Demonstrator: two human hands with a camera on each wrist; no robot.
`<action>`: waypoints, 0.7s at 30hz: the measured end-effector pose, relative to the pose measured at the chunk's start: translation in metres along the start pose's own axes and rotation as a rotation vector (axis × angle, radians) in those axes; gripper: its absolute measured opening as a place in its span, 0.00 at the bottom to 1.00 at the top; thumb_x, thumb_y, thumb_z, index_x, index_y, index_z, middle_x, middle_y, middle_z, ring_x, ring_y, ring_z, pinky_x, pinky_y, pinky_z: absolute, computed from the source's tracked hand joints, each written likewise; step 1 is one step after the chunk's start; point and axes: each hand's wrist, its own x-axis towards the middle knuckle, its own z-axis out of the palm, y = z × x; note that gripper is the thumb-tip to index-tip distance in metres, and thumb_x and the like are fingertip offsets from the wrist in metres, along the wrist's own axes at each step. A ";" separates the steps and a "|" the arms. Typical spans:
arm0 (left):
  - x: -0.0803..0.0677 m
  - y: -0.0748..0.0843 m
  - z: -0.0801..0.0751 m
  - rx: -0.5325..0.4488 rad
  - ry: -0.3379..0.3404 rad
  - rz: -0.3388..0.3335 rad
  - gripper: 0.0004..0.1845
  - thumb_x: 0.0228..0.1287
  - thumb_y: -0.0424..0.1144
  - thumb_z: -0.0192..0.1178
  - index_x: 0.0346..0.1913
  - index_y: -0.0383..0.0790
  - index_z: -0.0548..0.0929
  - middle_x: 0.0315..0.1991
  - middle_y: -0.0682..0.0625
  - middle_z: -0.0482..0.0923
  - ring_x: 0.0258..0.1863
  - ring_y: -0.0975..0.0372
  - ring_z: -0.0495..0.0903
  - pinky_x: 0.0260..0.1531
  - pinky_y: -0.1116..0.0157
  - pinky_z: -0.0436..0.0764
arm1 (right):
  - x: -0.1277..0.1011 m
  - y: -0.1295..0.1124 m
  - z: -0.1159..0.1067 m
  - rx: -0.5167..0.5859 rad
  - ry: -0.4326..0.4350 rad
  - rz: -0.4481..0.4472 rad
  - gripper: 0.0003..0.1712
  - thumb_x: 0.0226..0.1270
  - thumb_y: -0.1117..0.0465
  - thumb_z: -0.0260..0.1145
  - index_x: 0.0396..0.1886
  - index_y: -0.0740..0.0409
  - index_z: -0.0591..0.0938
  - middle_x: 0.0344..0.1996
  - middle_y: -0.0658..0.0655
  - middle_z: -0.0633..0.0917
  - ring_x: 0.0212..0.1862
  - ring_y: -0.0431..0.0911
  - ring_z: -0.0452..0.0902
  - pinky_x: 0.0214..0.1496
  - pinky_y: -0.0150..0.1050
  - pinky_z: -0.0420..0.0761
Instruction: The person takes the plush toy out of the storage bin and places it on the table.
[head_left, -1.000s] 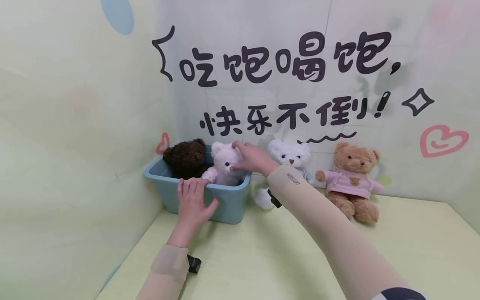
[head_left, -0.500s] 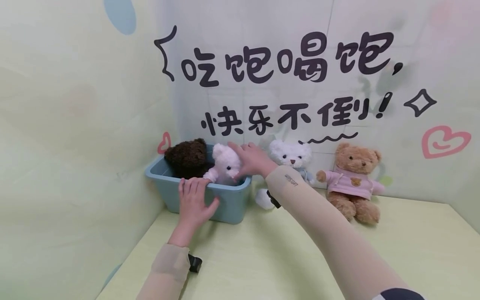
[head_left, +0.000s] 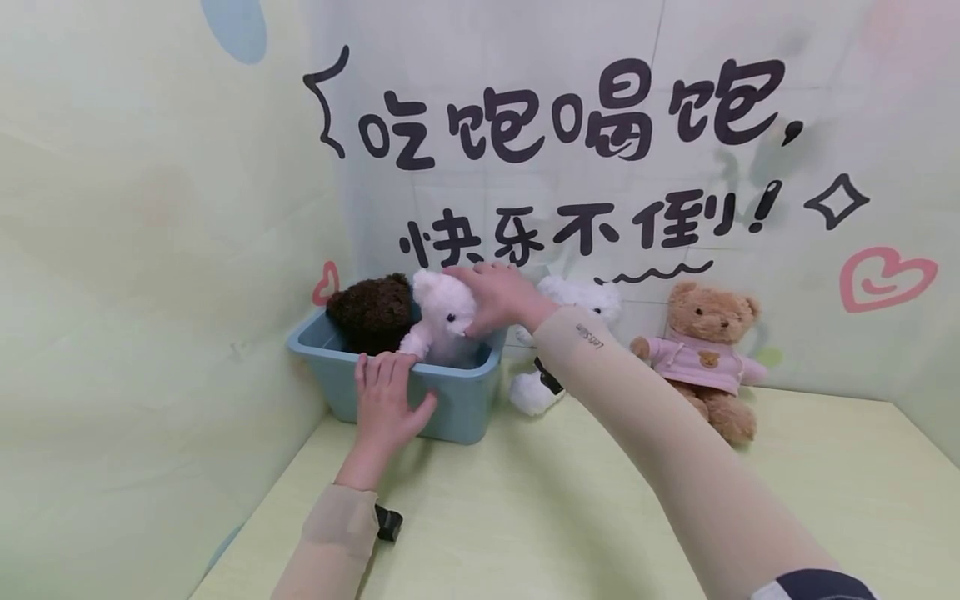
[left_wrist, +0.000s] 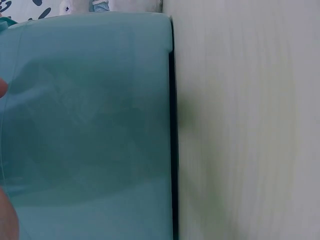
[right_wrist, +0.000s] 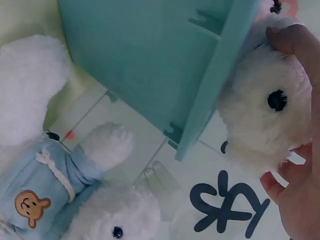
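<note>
In the head view, a blue plastic bin (head_left: pixel 459 410) stands at the back left. Over its front rim lie the fingers of my left hand (head_left: pixel 387 408), thumb against the outer wall; the left wrist view shows mostly that wall (left_wrist: pixel 95 125). My right hand (head_left: pixel 504 297) grips the head of a pale, fluffy teddy bear (head_left: pixel 441 310) from above. The bear's lower body is hidden inside the bin. In the right wrist view, thumb and fingers press into the fur around the bear's face (right_wrist: pixel 245 105). Beside it in the bin sits a dark brown teddy bear (head_left: pixel 371 312).
Right of the bin, a white teddy bear (head_left: pixel 573 293) in a blue top (right_wrist: pixel 35 175) is partly hidden by my right forearm. Further right a light brown bear (head_left: pixel 712 312) in a pink hoodie sits against the printed wall (head_left: pixel 787 333). A pale yellow table (head_left: pixel 510 517) lies in front.
My right hand and the pale bear have risen slightly within the bin, and the bear's face has turned a little rightward. My left hand stays on the rim.
</note>
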 end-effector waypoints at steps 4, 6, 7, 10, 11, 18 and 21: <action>0.000 0.001 0.000 -0.005 0.006 0.005 0.24 0.48 0.45 0.61 0.47 0.36 0.73 0.42 0.41 0.71 0.48 0.45 0.66 0.61 0.39 0.50 | -0.001 0.002 -0.014 0.021 0.008 -0.014 0.57 0.42 0.43 0.76 0.74 0.39 0.60 0.59 0.57 0.74 0.55 0.52 0.71 0.56 0.50 0.70; 0.000 0.001 0.001 -0.007 0.012 0.008 0.24 0.48 0.46 0.61 0.47 0.36 0.73 0.42 0.41 0.71 0.47 0.45 0.66 0.60 0.39 0.51 | -0.002 0.003 -0.021 0.044 0.021 -0.007 0.57 0.41 0.44 0.77 0.73 0.39 0.61 0.58 0.56 0.74 0.54 0.52 0.71 0.54 0.49 0.71; 0.000 0.001 0.001 -0.009 0.011 0.006 0.24 0.48 0.46 0.61 0.47 0.36 0.73 0.42 0.41 0.71 0.47 0.45 0.66 0.61 0.39 0.51 | -0.003 0.003 -0.025 0.055 0.032 -0.005 0.57 0.41 0.45 0.77 0.73 0.39 0.61 0.58 0.56 0.75 0.53 0.51 0.72 0.54 0.49 0.71; -0.001 0.001 0.001 -0.016 0.012 0.003 0.24 0.49 0.46 0.60 0.47 0.35 0.73 0.42 0.40 0.71 0.47 0.45 0.66 0.61 0.39 0.51 | -0.004 0.006 -0.036 0.087 0.065 0.006 0.58 0.40 0.45 0.78 0.73 0.40 0.61 0.57 0.56 0.75 0.51 0.50 0.72 0.52 0.49 0.72; -0.001 0.001 0.001 -0.017 0.012 0.003 0.24 0.49 0.47 0.60 0.47 0.35 0.73 0.42 0.40 0.71 0.47 0.45 0.66 0.61 0.39 0.51 | -0.005 0.006 -0.040 0.104 0.077 0.009 0.57 0.40 0.45 0.78 0.73 0.41 0.61 0.57 0.57 0.75 0.50 0.50 0.72 0.51 0.49 0.73; 0.001 0.001 0.001 -0.021 0.013 0.006 0.24 0.50 0.46 0.60 0.47 0.35 0.73 0.43 0.40 0.71 0.48 0.44 0.66 0.61 0.38 0.50 | -0.009 0.012 -0.068 0.124 0.177 0.024 0.54 0.45 0.44 0.75 0.72 0.44 0.62 0.56 0.57 0.75 0.49 0.50 0.73 0.51 0.47 0.73; 0.000 0.000 0.002 -0.028 0.019 0.004 0.24 0.49 0.46 0.61 0.48 0.35 0.74 0.43 0.40 0.71 0.48 0.44 0.66 0.60 0.38 0.50 | -0.014 0.015 -0.081 0.119 0.197 0.038 0.51 0.48 0.43 0.73 0.72 0.44 0.61 0.56 0.58 0.74 0.50 0.51 0.72 0.52 0.50 0.72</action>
